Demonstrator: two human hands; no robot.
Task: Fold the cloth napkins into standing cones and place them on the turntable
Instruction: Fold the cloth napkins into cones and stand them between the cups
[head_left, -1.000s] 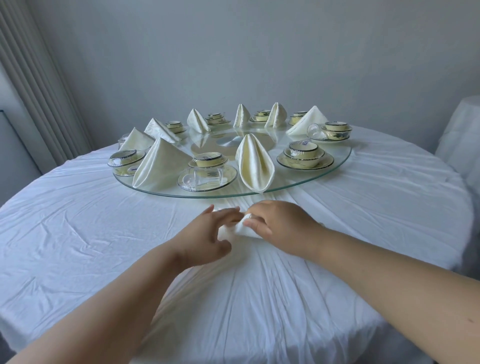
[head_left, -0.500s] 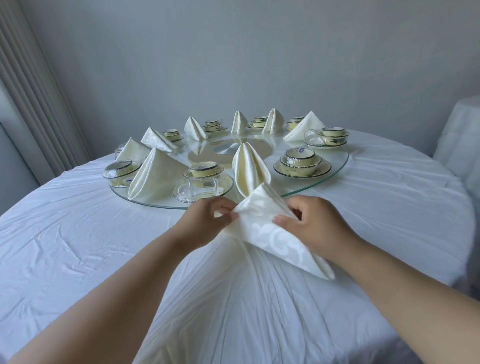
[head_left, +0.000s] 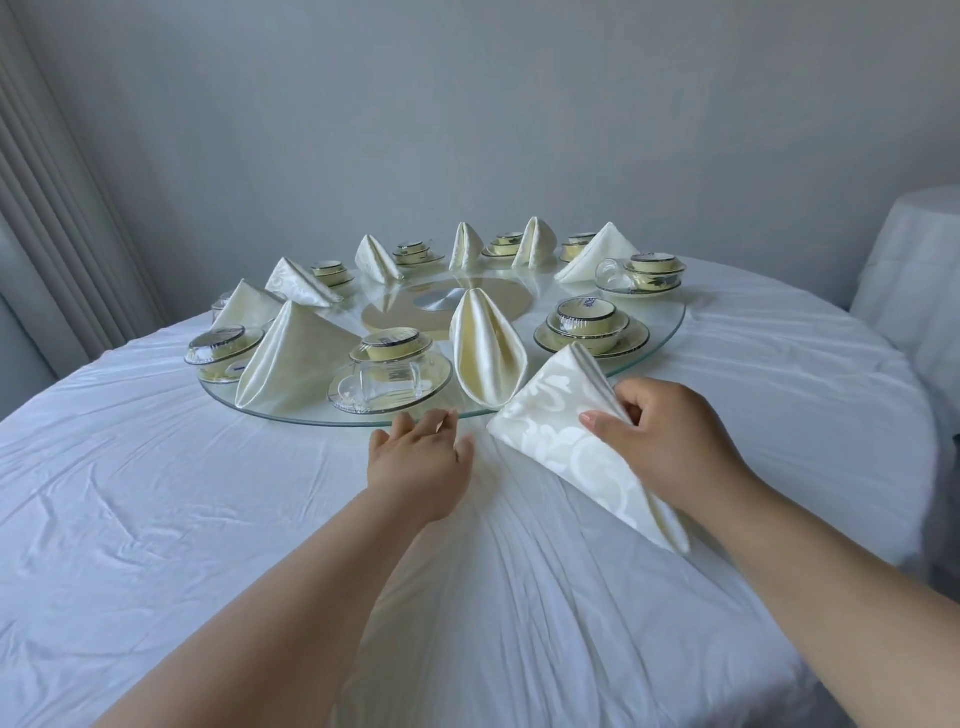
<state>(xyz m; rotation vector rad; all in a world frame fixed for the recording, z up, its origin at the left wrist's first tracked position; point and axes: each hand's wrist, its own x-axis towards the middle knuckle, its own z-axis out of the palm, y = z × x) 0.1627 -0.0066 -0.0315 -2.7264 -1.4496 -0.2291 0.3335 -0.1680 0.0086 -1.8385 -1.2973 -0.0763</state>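
From the head view, the right hand (head_left: 670, 441) pinches a folded cream napkin (head_left: 566, 436) and holds it up just beside the near rim of the glass turntable (head_left: 670, 327). The left hand (head_left: 421, 462) has loose, straight fingers reaching to the turntable's edge above the white worktop (head_left: 156, 493).

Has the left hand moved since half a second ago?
Yes. The left hand has let go of the folded napkin and moved forward, its straight fingers now touching the near rim of the glass turntable.
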